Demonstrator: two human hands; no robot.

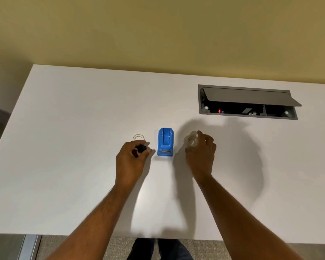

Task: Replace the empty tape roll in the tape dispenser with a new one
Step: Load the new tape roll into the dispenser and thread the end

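A blue tape dispenser (165, 142) stands on the white table (83, 128) between my hands, its roll slot bare. My left hand (131, 158) is just left of it, fingers closed on a small black and red spindle (139, 149). Beyond that hand a thin clear ring, the empty tape core (138, 137), lies flat on the table. My right hand (201, 152) is right of the dispenser, its fingers holding a clear tape roll (191, 141) slightly tilted above the table.
A grey cable box (247, 102) with its lid propped open is sunk into the table at the back right. A yellow wall rises behind the table. The table's near edge runs just above my legs (158, 248).
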